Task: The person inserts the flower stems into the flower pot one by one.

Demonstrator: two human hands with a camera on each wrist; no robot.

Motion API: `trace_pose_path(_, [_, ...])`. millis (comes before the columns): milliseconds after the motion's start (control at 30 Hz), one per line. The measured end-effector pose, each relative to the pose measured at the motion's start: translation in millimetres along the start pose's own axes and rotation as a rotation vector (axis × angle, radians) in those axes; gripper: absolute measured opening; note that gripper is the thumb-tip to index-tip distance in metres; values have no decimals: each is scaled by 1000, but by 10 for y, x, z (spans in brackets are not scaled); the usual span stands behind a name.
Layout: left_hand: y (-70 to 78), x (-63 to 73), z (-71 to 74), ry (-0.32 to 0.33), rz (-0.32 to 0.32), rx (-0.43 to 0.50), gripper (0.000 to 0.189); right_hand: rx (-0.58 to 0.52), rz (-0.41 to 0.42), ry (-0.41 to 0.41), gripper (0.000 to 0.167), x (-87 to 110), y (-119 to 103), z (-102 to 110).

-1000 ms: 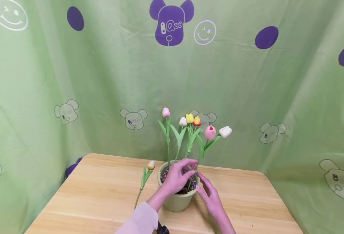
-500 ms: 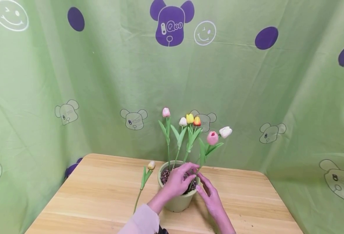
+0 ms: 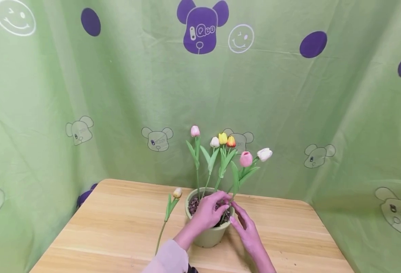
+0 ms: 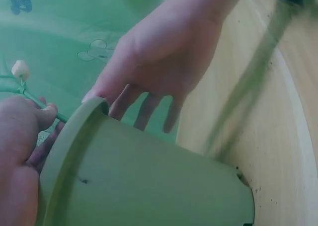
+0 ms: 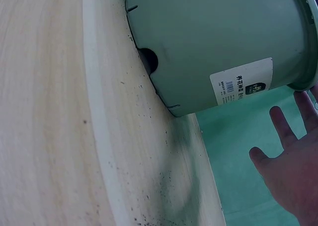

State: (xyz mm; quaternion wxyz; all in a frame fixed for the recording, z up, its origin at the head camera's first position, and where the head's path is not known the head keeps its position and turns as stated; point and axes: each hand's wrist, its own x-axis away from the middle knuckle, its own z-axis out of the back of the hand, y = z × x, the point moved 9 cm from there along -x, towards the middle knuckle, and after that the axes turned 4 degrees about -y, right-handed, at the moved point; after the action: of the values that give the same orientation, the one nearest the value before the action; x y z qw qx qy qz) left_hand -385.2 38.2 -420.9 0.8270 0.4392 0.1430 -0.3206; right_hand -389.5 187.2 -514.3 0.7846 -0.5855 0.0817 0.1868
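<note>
A pale green flowerpot (image 3: 209, 239) holds dark granular soil (image 3: 194, 205) and several artificial tulips. My left hand (image 3: 205, 213) reaches over the pot and pinches a green stem (image 4: 60, 117) between thumb and fingers. Above it lean a pink tulip (image 3: 246, 159) and a white tulip (image 3: 264, 154); the stem appears to belong to the pink one. At the pot's right side, my right hand (image 3: 249, 233) touches the rim (image 4: 82, 114) with fingers extended. Its fingers also show spread in the right wrist view. The left hand partly hides the stem bases.
A cream-yellow tulip (image 3: 177, 193) lies on the wooden table (image 3: 118, 220) left of the pot. Standing in the pot are a pale pink tulip (image 3: 195, 131), a white one, a yellow tulip (image 3: 222, 138) and a red-orange one. Behind hangs a green curtain (image 3: 272, 94).
The pink tulip has tilted right and down, then swung slightly back left. My left hand has lowered a little with the stem. The right hand stays at the rim.
</note>
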Motion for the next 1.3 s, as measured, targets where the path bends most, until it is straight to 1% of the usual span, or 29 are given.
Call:
trace_pose_path(100, [26, 3, -1, 5, -17, -24, 27, 1, 6, 0, 53, 3, -14, 13])
trace_pose_path(200, [35, 5, -2, 7, -20, -44, 25, -2, 8, -7, 53, 6, -28, 11])
trace_pose_path(333, [26, 12, -17, -3, -18, -62, 24, -1, -4, -6, 53, 16, -17, 9])
trace_pose_path(567, [10, 12, -64, -27, -16, -53, 20, 11, -32, 2, 53, 41, 6, 21])
trace_pose_path(733, [17, 8, -85, -38, -31, -87, 19, 13, -47, -1, 54, 48, 28, 28])
trace_pose_path(833, [3, 15, -87, -46, -20, -79, 18, 10, -37, -6, 53, 42, 35, 21])
trace_pose_path(1000, [-23, 18, -74, -54, -3, -40, 20, 8, -30, -9, 53, 20, 45, 7])
trace_pose_path(1167, [-36, 4, -36, -35, -5, -14, 24, 2, -9, -24, 53, 9, 12, -4])
trace_pose_path(1300, [-32, 0, -32, -35, -8, 8, 26, -1, 4, -30, 53, 15, -8, -3])
